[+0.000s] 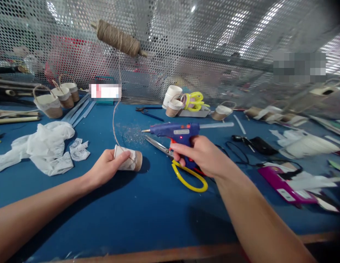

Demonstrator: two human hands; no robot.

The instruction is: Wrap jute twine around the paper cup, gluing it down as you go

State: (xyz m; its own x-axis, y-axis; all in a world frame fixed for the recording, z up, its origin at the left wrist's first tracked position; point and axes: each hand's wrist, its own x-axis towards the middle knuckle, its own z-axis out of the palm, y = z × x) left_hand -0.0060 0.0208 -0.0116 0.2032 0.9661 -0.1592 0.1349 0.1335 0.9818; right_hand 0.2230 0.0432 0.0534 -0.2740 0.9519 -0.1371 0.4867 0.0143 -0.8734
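Note:
My left hand (111, 166) is closed around a small paper cup (135, 160) that lies on its side, white with a brown band at one end. The thumb presses near a strand of twine (114, 124), which runs up from the cup to a spool (119, 38) on the mesh wall. My right hand (194, 153) grips a blue hot glue gun (172, 130) by its handle, its red light lit. The nozzle points left, above and to the right of the cup, apart from it. Yellow-handled scissors (190, 182) lie beneath the gun.
Cups with handles (64, 95) stand at the back left. White lace fabric (46, 148) lies at left. Blue pliers (150, 112) and a cup with yellow cord (193, 101) are at the back. A purple box (285, 184) and a black cable (238, 153) lie at right.

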